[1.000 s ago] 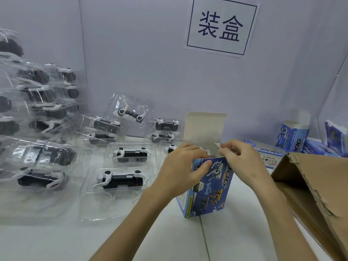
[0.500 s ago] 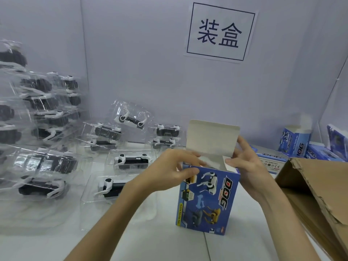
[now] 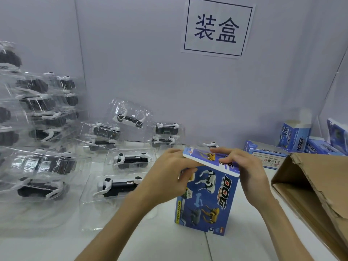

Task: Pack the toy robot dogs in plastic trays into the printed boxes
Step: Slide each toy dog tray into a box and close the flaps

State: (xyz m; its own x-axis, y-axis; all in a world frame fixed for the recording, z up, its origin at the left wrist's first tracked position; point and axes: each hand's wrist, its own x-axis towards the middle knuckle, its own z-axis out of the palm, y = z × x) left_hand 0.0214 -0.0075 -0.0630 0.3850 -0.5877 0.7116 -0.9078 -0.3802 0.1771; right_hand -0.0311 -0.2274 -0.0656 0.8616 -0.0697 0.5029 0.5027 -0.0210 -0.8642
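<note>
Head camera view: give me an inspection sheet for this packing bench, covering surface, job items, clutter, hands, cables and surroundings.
Surface: white table, a seam running down it.
Job's things: one box upright at centre, its flap lowered over the top; trays with dogs stacked at left and spread across the middle; spare boxes at back right.
Clutter: torn carton open at right.
Hands: left hand grips the box's top left corner; right hand lays its fingers on the flap.
Cables: nothing seen.
Surroundings: grey walls, a sign above.
</note>
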